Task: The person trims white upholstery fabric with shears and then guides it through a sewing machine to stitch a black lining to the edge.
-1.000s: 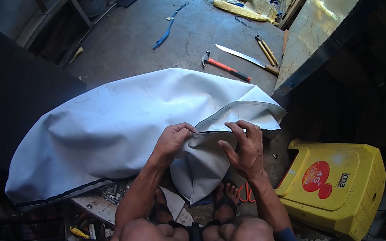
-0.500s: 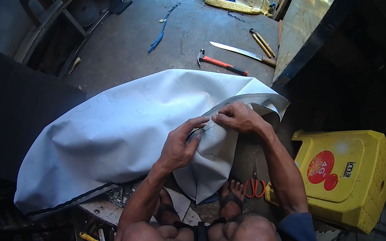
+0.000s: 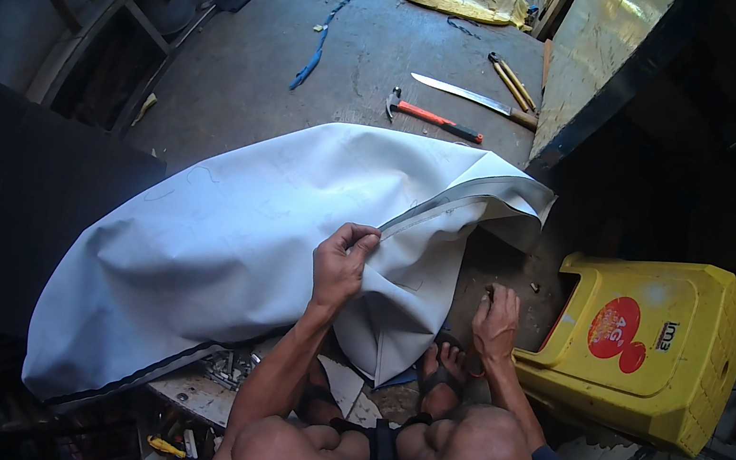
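Left hand: grasping the edge of the white sheet, pinched between thumb and fingers.
Right hand: away from the sheet, to the right of the left hand and a little nearer the body; fingers bent, and whether they hold anything cannot be told.
White sheet: spreads in loose folds mostly to the left of the left hand and ahead of it; one flap hangs between the two hands, apart from the right.
Grey strip: runs along the sheet's edge from the left fingertips, ahead and to the right.
Yellow stool: on its side, just to the right of the right hand.
Sandalled foot: nearer the body than the right hand, slightly to its left.
Hammer: on the floor, well ahead of both hands, beyond the sheet.
Knife: farther ahead than the hammer.
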A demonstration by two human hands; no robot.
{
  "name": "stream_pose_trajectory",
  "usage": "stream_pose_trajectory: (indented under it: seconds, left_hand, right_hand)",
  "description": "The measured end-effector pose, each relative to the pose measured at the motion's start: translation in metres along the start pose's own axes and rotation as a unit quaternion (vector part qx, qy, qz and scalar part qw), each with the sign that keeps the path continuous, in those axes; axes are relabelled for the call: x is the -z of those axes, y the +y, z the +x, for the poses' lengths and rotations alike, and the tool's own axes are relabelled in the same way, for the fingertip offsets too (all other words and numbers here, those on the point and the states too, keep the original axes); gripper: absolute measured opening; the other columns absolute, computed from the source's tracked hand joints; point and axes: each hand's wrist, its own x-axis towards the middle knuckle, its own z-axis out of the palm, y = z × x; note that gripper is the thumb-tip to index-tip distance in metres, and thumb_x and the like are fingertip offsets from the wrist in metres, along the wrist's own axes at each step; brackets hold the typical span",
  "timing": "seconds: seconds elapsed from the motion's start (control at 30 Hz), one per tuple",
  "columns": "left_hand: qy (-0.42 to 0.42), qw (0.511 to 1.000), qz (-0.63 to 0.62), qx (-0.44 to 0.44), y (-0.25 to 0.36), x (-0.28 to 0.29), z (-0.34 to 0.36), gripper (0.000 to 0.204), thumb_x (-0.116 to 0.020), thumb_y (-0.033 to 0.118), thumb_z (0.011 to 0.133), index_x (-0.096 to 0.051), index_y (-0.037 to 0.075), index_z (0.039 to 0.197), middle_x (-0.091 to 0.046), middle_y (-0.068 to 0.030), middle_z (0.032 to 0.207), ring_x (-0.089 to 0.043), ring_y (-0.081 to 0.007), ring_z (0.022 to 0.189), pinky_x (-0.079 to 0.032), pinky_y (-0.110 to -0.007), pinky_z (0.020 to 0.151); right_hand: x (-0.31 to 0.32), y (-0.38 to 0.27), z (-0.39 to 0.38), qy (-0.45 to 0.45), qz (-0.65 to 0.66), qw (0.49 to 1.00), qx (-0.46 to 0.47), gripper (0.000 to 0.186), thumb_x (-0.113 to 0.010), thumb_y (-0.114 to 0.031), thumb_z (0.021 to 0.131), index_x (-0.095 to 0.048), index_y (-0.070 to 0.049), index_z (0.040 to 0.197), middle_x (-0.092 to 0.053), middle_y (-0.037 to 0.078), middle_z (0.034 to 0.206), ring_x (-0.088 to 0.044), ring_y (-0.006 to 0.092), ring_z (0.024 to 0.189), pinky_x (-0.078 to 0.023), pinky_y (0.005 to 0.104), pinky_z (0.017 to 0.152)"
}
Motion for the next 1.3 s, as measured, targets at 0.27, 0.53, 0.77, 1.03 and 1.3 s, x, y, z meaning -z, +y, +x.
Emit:
stream_pose_trajectory:
  seconds: [0.27, 0.53, 0.77, 1.03, 1.3]
  left_hand:
    - [-0.005, 1.000, -0.013, 0.027, -0.005, 0.005, 0.003, 0.017, -0.066, 0.017, 0.106, -0.068, 0.000, 0.108, -0.068, -0.0016, 0.095, -0.059, -0.0090, 0.087, -0.049, -0.026, 0.082]
    - [-0.032, 0.997, -0.034, 0.058, -0.008, 0.006, 0.004, 0.020, -0.065, 0.021, 0.107, -0.067, 0.002, 0.109, -0.066, -0.0008, 0.095, -0.058, -0.0093, 0.088, -0.048, -0.025, 0.083]
    - [-0.041, 0.996, -0.054, 0.059, -0.008, 0.009, 0.003, 0.020, -0.066, 0.022, 0.106, -0.067, 0.002, 0.108, -0.066, -0.0002, 0.096, -0.058, -0.0089, 0.089, -0.048, -0.025, 0.084]
    - [-0.041, 0.995, -0.071, 0.059, -0.010, 0.007, -0.001, 0.019, -0.068, 0.022, 0.106, -0.067, 0.003, 0.108, -0.065, 0.0019, 0.093, -0.055, -0.0071, 0.086, -0.046, -0.023, 0.080]
    - [-0.037, 0.992, -0.088, 0.080, -0.006, 0.010, -0.003, 0.018, -0.069, 0.021, 0.104, -0.068, 0.004, 0.106, -0.062, 0.0049, 0.089, -0.052, -0.0047, 0.080, -0.044, -0.021, 0.075]
  right_hand:
    - [-0.014, 0.095, -0.110, -0.255, -0.038, 0.936, -0.238, 0.056, -0.074, -0.012, 0.078, -0.053, -0.002, 0.129, -0.067, 0.028, 0.110, -0.065, 0.0481, 0.105, -0.053, 0.0541, 0.086]
    - [0.040, -0.021, -0.034, -0.215, 0.364, 0.894, -0.152, 0.054, -0.078, -0.024, 0.089, -0.056, -0.005, 0.135, -0.065, 0.005, 0.096, -0.060, 0.0136, 0.077, -0.051, 0.0306, 0.069]
    - [0.022, -0.082, 0.018, -0.425, 0.558, 0.685, -0.195, 0.045, -0.075, -0.038, 0.099, -0.066, -0.010, 0.132, -0.058, -0.005, 0.084, -0.052, 0.0035, 0.068, -0.043, 0.0218, 0.057]
    - [0.005, -0.082, 0.031, -0.441, 0.630, 0.602, -0.213, 0.049, -0.067, -0.047, 0.103, -0.066, -0.004, 0.128, -0.058, -0.002, 0.079, -0.052, 0.0044, 0.063, -0.040, 0.0191, 0.051]
    - [-0.014, -0.088, 0.028, -0.397, 0.593, 0.680, -0.170, 0.055, -0.070, -0.051, 0.099, -0.067, -0.002, 0.126, -0.062, -0.002, 0.084, -0.049, 0.0015, 0.059, -0.039, 0.0168, 0.050]
